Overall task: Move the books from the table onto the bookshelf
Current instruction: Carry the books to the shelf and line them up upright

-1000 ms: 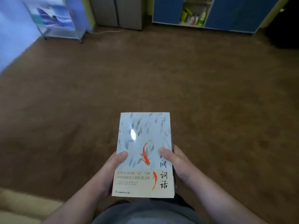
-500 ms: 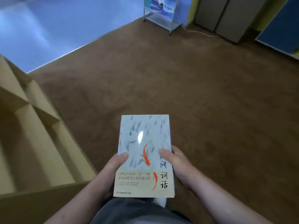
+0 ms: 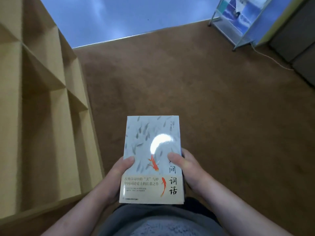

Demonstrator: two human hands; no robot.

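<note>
Change: bookshelf point(image 3: 42, 103) is now filling the 9 o'clock side of my view, where a second ago I was seeing only brown carpet point(image 3: 196, 91); I am turning toward it.
Book: I am carrying the book point(image 3: 151, 150) flat, cover up, in front of my waist at 6 o'clock, same position as before.
Hands: my left hand point(image 3: 117, 174) is gripping the book's left edge with the thumb on the cover, and my right hand point(image 3: 187, 169) is gripping the right edge the same way; both are clamped on it.
Shelf compartments: the ones I am seeing look empty, though motion blur is softening them.
Meaning: I am judging the carry as nearly done; turning further toward 9 o'clock and sliding the book into a compartment is what remains.
</note>
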